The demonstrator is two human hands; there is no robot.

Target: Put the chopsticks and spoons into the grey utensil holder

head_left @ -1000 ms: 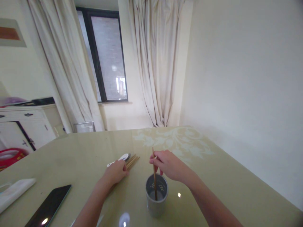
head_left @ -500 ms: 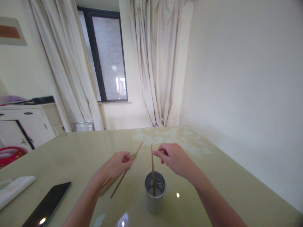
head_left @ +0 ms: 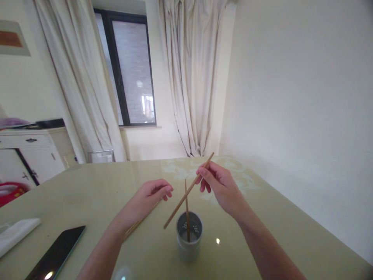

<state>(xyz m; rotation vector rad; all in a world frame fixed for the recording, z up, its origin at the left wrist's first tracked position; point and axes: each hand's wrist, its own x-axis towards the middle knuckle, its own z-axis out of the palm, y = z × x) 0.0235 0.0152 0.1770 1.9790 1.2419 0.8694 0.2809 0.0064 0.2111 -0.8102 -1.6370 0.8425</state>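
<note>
My right hand (head_left: 221, 186) pinches a wooden chopstick (head_left: 186, 194) near its upper end. That chopstick slants down to the left, its lower tip in the air left of the grey cup (head_left: 189, 249). Inside the cup, which has small holes in its wall, a second chopstick (head_left: 187, 212) stands almost upright. My left hand (head_left: 153, 198) is loosely curled, apparently holding nothing, and hovers over a few chopsticks (head_left: 134, 227) on the table. The hand and forearm hide most of these.
A black phone (head_left: 56, 252) lies on the glossy greenish table (head_left: 96, 194) at the left, beside a white object (head_left: 20, 233). Beyond the table are a white cabinet (head_left: 32, 151), curtains (head_left: 192, 77) and a window. A wall (head_left: 297, 116) runs along the right side.
A chopstick from beside my left hand is now in my right hand, raised and slanting across the cup. My left hand has shifted slightly right and up.
</note>
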